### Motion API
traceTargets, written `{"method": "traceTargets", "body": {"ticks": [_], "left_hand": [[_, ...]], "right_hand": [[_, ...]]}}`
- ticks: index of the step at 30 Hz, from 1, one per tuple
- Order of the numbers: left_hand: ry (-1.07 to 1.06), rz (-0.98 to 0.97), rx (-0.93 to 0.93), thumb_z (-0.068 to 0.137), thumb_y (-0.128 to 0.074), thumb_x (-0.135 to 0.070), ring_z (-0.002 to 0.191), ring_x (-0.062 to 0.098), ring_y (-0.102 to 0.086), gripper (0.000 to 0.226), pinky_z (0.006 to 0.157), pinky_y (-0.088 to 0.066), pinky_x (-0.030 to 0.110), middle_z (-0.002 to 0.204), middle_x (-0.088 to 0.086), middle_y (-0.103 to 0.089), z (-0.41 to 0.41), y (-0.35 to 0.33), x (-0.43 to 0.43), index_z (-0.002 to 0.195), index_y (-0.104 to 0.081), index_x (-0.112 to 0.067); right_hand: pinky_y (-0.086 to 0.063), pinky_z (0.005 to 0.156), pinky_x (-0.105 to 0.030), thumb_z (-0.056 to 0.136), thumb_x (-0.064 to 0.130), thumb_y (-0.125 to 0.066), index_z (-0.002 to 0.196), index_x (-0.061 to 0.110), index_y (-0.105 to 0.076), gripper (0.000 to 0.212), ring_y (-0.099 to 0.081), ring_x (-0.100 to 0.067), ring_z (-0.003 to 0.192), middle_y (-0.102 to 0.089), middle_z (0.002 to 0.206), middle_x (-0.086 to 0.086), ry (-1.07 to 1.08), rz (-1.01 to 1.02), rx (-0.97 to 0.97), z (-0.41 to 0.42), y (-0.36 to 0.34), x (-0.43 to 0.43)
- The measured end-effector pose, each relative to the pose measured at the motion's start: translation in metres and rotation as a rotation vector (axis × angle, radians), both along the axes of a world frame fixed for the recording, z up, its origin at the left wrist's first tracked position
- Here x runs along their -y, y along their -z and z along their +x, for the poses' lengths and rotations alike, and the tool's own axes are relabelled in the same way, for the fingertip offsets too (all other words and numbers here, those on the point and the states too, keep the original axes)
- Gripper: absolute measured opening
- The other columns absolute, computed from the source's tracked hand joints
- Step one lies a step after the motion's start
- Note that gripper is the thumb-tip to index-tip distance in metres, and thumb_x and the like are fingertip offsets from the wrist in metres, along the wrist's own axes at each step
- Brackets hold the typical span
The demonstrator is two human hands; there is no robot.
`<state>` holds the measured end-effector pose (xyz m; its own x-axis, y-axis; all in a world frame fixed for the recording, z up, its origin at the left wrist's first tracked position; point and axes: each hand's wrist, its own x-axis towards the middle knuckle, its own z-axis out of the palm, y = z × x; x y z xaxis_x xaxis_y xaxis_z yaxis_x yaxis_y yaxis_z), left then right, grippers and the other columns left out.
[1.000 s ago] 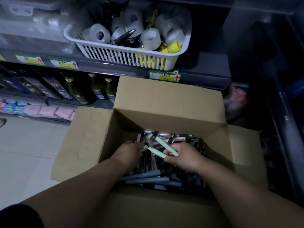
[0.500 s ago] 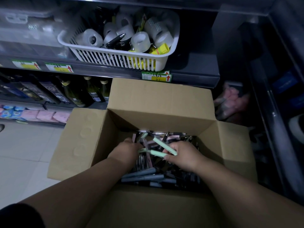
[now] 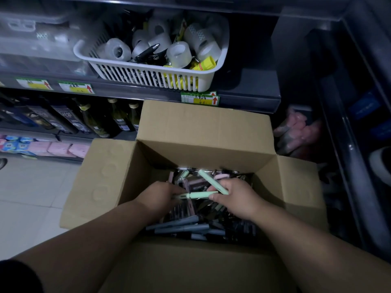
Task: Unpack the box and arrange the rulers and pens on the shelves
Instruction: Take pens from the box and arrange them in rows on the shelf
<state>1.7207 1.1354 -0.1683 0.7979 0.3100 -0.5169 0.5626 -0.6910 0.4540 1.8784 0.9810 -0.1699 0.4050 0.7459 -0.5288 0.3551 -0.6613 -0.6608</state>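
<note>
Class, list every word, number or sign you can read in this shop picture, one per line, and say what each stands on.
"CLEAR": on the dark upright carton on the lower shelf.
Red up-arrows: on the three green-and-yellow shelf price tags; their writing is too blurred to read.
Labels of the green glass bottles: too small to read.
The brown cardboard box: no print shows.

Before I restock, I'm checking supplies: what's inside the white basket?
The white basket holds clear tape rolls, a black pen and yellow packets; anything beneath them is covered.
</note>
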Motion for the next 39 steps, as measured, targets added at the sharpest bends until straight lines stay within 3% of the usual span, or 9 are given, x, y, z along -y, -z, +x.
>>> {"method": "traceTargets", "body": {"ticks": [4, 11, 17, 21, 24, 28, 31, 33, 39], "left_hand": [[-0.002, 0.036, 0.107, 0.093, -0.057, -0.024, 0.099, 0.012, -0.062, 0.029, 0.078, -0.042, 0.02, 0.11, -0.003, -0.069, -0.003, -0.002, 0.001, 0.12, -0.066, -0.031], [-0.098, -0.155, 0.128, 0.097, -0.051, -0.03, 0.115, 0.01, -0.054, 0.034, 0.088, -0.036, 0.014, 0.127, -0.002, -0.061, 0.002, -0.006, 0.001, 0.129, -0.059, -0.023], [-0.196, -0.154, 0.255, 0.079, -0.075, -0.017, 0.088, -0.001, -0.056, 0.023, 0.087, -0.047, 0.018, 0.1, -0.009, -0.063, 0.003, -0.002, -0.007, 0.1, -0.073, -0.024], [-0.097, -0.23, 0.001, 0.088, -0.065, -0.033, 0.105, 0.013, -0.057, 0.041, 0.089, -0.047, 0.025, 0.115, -0.005, -0.058, 0.01, -0.001, -0.013, 0.128, -0.056, -0.028], [0.051, -0.173, -0.065, 0.095, -0.055, -0.031, 0.099, 0.011, -0.059, 0.026, 0.08, -0.044, 0.02, 0.113, -0.001, -0.066, 0.013, -0.001, -0.014, 0.115, -0.067, -0.021], [-0.109, -0.13, 0.024, 0.08, -0.074, -0.02, 0.085, 0.005, -0.057, 0.018, 0.062, -0.04, 0.01, 0.092, -0.009, -0.063, 0.012, 0.006, -0.012, 0.095, -0.067, -0.026], [-0.142, -0.221, -0.073, 0.079, -0.074, -0.028, 0.097, 0.014, -0.059, 0.043, 0.079, -0.05, 0.023, 0.107, -0.004, -0.06, 0.016, 0.01, -0.006, 0.115, -0.05, -0.028], [-0.075, -0.234, -0.118, 0.092, -0.058, -0.034, 0.104, 0.018, -0.058, 0.035, 0.084, -0.047, 0.024, 0.117, 0.002, -0.061, 0.017, 0.012, -0.005, 0.124, -0.053, -0.02], [-0.188, -0.207, 0.023, 0.087, -0.066, -0.019, 0.068, 0.001, -0.057, 0.018, 0.055, -0.039, 0.007, 0.086, -0.007, -0.066, 0.004, 0.009, 0.002, 0.103, -0.072, -0.022]], "right_hand": [[-0.036, 0.044, -0.02, 0.098, 0.037, -0.053, 0.075, 0.02, -0.057, 0.029, -0.044, -0.009, 0.044, -0.058, 0.055, 0.008, 0.088, -0.146, -0.189, 0.0, -0.007, -0.002], [-0.035, 0.04, -0.019, 0.099, 0.029, -0.053, 0.091, 0.017, -0.058, 0.015, -0.042, -0.007, 0.043, -0.058, 0.065, 0.0, 0.375, -0.106, -0.318, -0.007, -0.006, -0.012], [-0.036, 0.042, -0.02, 0.099, 0.028, -0.054, 0.09, 0.017, -0.059, 0.015, -0.044, -0.01, 0.052, -0.059, 0.07, -0.001, 0.462, -0.142, -0.387, -0.013, -0.005, -0.014], [-0.037, 0.043, -0.021, 0.098, 0.029, -0.054, 0.091, 0.016, -0.06, 0.015, -0.046, -0.009, 0.05, -0.06, 0.069, -0.002, 0.448, -0.137, -0.333, -0.012, -0.001, -0.015], [-0.037, 0.043, -0.021, 0.098, 0.029, -0.054, 0.093, 0.014, -0.061, 0.017, -0.047, -0.009, 0.05, -0.061, 0.068, -0.003, 0.418, -0.156, -0.308, -0.013, 0.001, -0.016], [-0.035, 0.042, -0.02, 0.098, 0.027, -0.053, 0.086, 0.015, -0.059, 0.018, -0.046, -0.009, 0.048, -0.062, 0.067, -0.003, 0.425, -0.158, -0.351, -0.016, 0.005, -0.019], [-0.035, 0.04, -0.018, 0.099, 0.026, -0.053, 0.088, 0.015, -0.059, 0.017, -0.046, -0.008, 0.045, -0.062, 0.067, -0.003, 0.403, -0.143, -0.324, -0.014, 0.007, -0.02], [-0.035, 0.04, -0.018, 0.099, 0.026, -0.053, 0.09, 0.014, -0.06, 0.016, -0.046, -0.008, 0.044, -0.063, 0.067, -0.003, 0.383, -0.14, -0.304, -0.011, 0.009, -0.021], [-0.035, 0.04, -0.017, 0.098, 0.026, -0.055, 0.089, 0.014, -0.061, 0.017, -0.046, -0.006, 0.044, -0.062, 0.065, 0.0, 0.308, -0.169, -0.318, -0.009, 0.014, -0.022]]}}
